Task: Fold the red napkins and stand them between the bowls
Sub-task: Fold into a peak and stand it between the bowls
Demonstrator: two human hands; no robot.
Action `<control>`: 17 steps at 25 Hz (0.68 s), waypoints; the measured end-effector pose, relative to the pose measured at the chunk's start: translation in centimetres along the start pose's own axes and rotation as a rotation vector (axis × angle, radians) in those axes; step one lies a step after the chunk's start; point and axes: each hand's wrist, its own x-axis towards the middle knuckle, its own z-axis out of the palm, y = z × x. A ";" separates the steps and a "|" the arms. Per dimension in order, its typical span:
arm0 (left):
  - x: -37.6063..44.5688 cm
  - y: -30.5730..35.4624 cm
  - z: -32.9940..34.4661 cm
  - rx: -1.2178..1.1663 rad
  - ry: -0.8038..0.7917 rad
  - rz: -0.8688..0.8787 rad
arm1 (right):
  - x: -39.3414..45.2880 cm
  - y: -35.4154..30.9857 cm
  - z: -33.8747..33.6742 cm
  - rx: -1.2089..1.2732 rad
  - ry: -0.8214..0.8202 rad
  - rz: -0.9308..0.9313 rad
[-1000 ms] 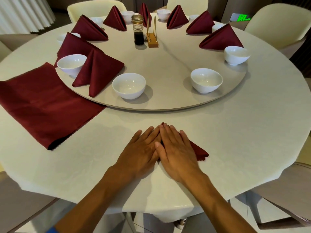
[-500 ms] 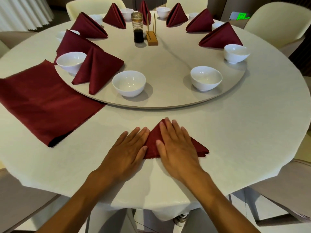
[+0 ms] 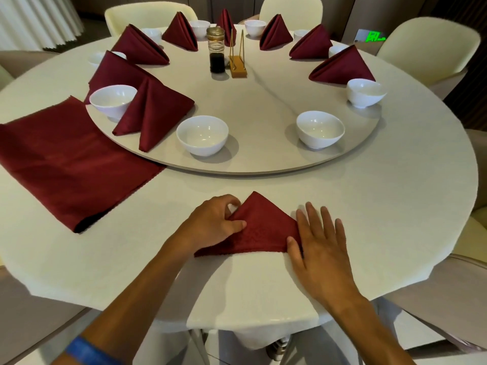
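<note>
Round table (image 3: 395, 206), folded red napkin (image 3: 263, 227), green illegible sign (image 3: 373, 36)

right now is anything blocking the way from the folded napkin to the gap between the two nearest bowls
Nothing visible. The folded napkin lies under both hands; bare tablecloth and turntable rim lie ahead. The gap between the left bowl and right bowl holds nothing.

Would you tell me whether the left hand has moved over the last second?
Yes. The left hand slid left off the folded red napkin, away from the right hand, and now pinches its left edge.
</note>
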 end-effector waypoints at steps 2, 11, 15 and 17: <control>-0.9 1.2 -0.6 -0.214 -0.108 -0.022 | -1.0 -1.7 -1.3 0.063 0.277 -0.063; -7.9 5.7 -0.6 -0.560 -0.115 0.300 | 0.3 -5.3 -7.6 1.298 0.002 0.158; -6.6 3.4 -1.6 -0.040 0.379 0.425 | 1.6 -2.8 -7.6 1.396 -0.262 0.147; -5.9 2.6 -2.6 -0.266 0.056 0.326 | 2.5 -1.4 -8.2 1.436 -0.499 0.103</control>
